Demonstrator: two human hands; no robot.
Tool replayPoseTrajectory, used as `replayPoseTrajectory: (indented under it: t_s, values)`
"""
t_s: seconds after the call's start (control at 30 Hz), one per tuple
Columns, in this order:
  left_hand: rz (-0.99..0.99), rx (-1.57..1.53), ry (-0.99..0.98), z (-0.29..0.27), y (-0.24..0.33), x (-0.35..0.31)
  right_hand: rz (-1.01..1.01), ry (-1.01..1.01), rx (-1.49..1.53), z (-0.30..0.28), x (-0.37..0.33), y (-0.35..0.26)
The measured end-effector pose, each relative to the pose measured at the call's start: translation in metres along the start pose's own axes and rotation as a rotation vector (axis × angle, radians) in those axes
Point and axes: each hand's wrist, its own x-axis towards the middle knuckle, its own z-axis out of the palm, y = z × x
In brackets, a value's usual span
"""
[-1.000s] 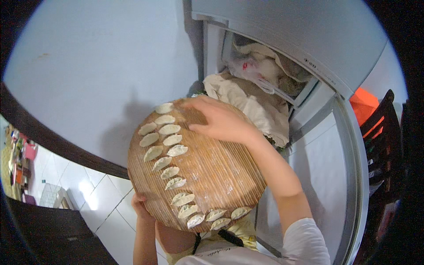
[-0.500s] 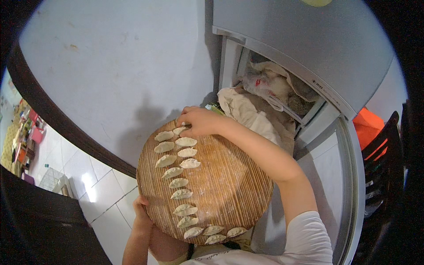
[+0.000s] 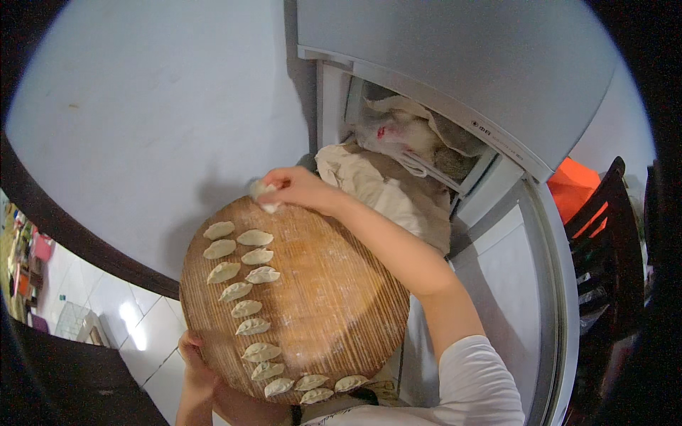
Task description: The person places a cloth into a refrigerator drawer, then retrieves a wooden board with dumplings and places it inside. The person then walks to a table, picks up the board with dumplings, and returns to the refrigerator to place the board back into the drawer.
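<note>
A round wooden board (image 3: 334, 291), dusted with flour, carries several pale dumplings (image 3: 246, 309). They lie in a strip down its left part and along its near edge. My left hand (image 3: 197, 362) is closed on the board's lower left rim, its fingers partly hidden beneath. Over the far edge, my right hand (image 3: 302, 190) pinches one blurred dumpling (image 3: 264, 196) between thumb and fingers, lifted off the board. To the right, the board's surface is bare wood with white flour marks.
Beyond the board, an open fridge compartment (image 3: 419, 138) holds plastic-wrapped bags. Cream cloth (image 3: 362, 177) hangs at its front. The open fridge door (image 3: 497, 291) stands at the right, near a dark chair (image 3: 600, 241). A pale wall (image 3: 149, 106) rises at the left.
My right hand has raised a dumpling off the board's far end. Board, hands and fridge all sit further left in the picture now. The left hand keeps its hold on the rim.
</note>
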Motion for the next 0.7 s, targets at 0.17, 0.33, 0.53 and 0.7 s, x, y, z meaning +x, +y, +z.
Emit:
replayPoseTrajectory:
  t_s: [0.17, 0.33, 0.53, 0.7]
  values:
    - [-0.281, -0.237, 0.137, 0.001, 0.001, 0.019, 0.170, 0.243, 0.946, -0.067, -0.042, 0.027]
    - [-0.287, -0.306, 0.159, 0.008, -0.005, 0.022, 0.361, 0.665, 0.579, -0.132, -0.075, 0.094]
    - [-0.256, -0.208, 0.136, 0.015, 0.001, 0.015, 0.453, 0.903, -0.446, -0.171, -0.067, 0.198]
    - [-0.284, -0.325, 0.369, 0.011, -0.005, 0.013, 0.323, 1.049, -0.782, -0.150, -0.047, 0.212]
